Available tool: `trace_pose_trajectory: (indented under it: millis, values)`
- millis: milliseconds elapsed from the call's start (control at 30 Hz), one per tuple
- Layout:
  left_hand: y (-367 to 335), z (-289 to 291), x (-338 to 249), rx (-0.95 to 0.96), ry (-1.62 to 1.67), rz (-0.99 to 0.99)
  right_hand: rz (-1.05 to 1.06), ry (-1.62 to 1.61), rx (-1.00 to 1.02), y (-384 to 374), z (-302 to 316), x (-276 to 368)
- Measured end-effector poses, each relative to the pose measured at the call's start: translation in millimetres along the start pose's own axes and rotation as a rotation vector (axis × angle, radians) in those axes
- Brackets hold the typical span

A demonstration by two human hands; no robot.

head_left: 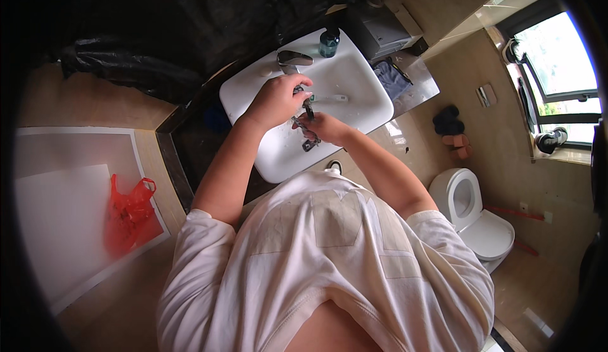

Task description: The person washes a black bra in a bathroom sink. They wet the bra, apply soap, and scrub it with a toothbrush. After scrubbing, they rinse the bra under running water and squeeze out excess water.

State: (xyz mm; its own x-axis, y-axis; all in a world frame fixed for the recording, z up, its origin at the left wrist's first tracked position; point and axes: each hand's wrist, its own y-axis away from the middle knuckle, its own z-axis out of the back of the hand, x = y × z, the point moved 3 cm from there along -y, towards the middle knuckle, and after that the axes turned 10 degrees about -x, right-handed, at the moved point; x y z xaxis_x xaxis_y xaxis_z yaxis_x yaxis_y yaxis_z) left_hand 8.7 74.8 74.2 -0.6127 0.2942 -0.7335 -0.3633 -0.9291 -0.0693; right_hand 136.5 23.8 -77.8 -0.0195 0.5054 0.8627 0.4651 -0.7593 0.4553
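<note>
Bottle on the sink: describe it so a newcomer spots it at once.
Start at the white washbasin under the left hand and right hand. At its far right corner, just right of the chrome faucet, is a small bottle. Its translucent teal body and dark top set it apart from the silvery faucet and the opaque grey box behind.

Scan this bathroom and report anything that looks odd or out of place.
A shoe rests at the window, an odd spot for footwear. Wrinkled black plastic sheeting covers the area behind the sink, which looks makeshift.
</note>
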Motion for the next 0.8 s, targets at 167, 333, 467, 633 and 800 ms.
trace_pose_trajectory:
  millis: [167, 333, 467, 633, 800]
  values:
    - [3, 8, 14, -0.094, -0.001, -0.023, 0.012, -0.002, -0.085, 8, 8, -6]
    - [11, 14, 56, -0.124, 0.085, 0.134, 0.128, 0.037, -0.145, 15, 27, -3]
    - [23, 5, 101, -0.106, 0.303, 0.347, 0.059, 0.198, -0.18, 14, 51, -10]
    - [41, -3, 137, -0.143, 0.329, 0.524, -0.006, 0.452, -0.21, 24, 50, 11]
    - [57, -46, 163, -0.232, -0.224, 0.041, 0.216, 0.805, -0.267, 21, 30, 35]
